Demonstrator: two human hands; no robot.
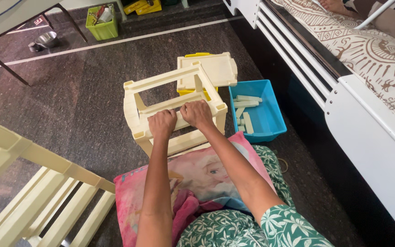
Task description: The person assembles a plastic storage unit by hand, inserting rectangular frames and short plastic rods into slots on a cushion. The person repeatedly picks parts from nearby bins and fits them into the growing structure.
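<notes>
A cream plastic rack frame (pixel 133 98) stands on the dark floor in front of me. Both my hands grip its near upper crossbar side by side: my left hand (pixel 162 123) on the left, my right hand (pixel 197 114) just to its right, fingers curled over the bar. Behind the frame lies a flat cream shelf panel (pixel 216 68) on top of a yellow tub (pixel 196 55). A blue tray (pixel 270 119) to the right holds several short cream plastic pieces (pixel 245 103).
A larger cream slatted rack (pixel 37 192) lies at the lower left. A pink printed cushion (pixel 193 178) is under my arms. A white bed frame (pixel 366 123) runs along the right. A green bin (pixel 102 23) and a metal bowl (pixel 46 39) sit far back.
</notes>
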